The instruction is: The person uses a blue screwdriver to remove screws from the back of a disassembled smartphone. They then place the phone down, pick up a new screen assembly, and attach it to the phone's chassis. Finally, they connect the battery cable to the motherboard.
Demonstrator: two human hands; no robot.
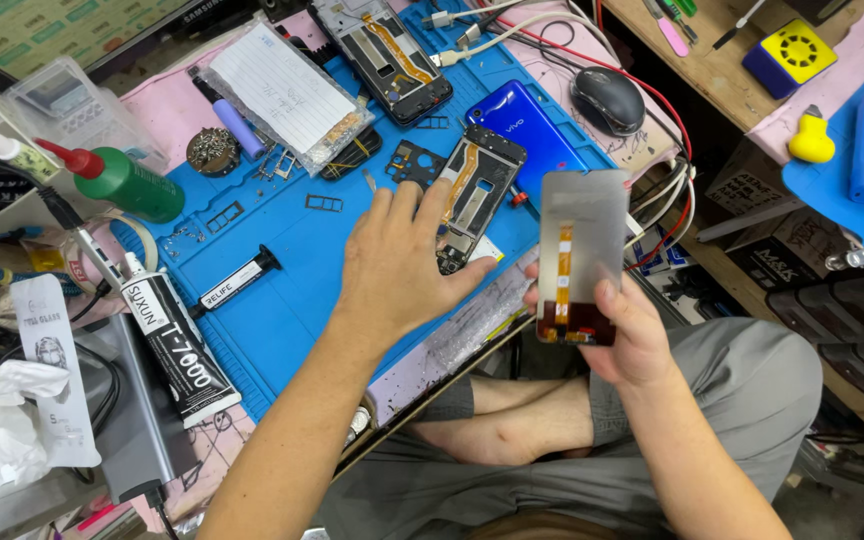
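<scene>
My left hand (397,262) lies flat on the blue work mat (282,310), fingers spread, its fingertips on an opened phone frame (477,190) with an orange flex cable. My right hand (624,335) holds a grey phone screen panel (577,255) upright by its lower end, back side toward me, just off the bench edge above my lap. An orange ribbon runs down the panel's back.
A blue phone back cover (532,125), a black mouse (608,100), a second opened phone (384,58), a bagged sheet (282,90), a green bottle (127,182), black glue tubes (177,350) and small metal parts lie about the mat. Red and white cables trail at right.
</scene>
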